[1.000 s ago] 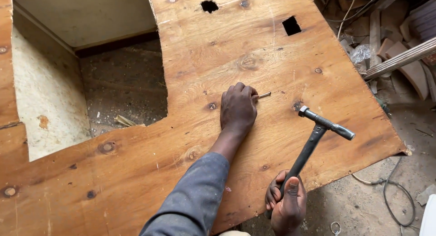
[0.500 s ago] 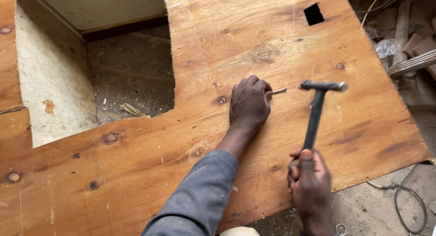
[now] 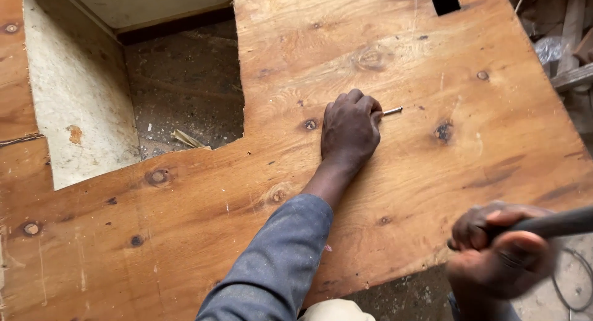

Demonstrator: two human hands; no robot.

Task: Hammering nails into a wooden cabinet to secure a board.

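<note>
A wide knotty plywood sheet [image 3: 395, 166] lies under both hands, with a large cut-out opening [image 3: 179, 99] well off to the left hand's left. The left hand [image 3: 349, 131] rests on the sheet, fingers curled together, pinching a nail [image 3: 392, 111] at its fingertips. Nearer the sheet's edge, the blurred right hand [image 3: 497, 253] is wrapped tight around a dark hammer handle [image 3: 553, 223].

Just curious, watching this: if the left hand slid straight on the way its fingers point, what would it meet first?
Probably the nail pinched at the left hand's fingertips; beyond it, bare plywood sheet as far as shown.
</note>
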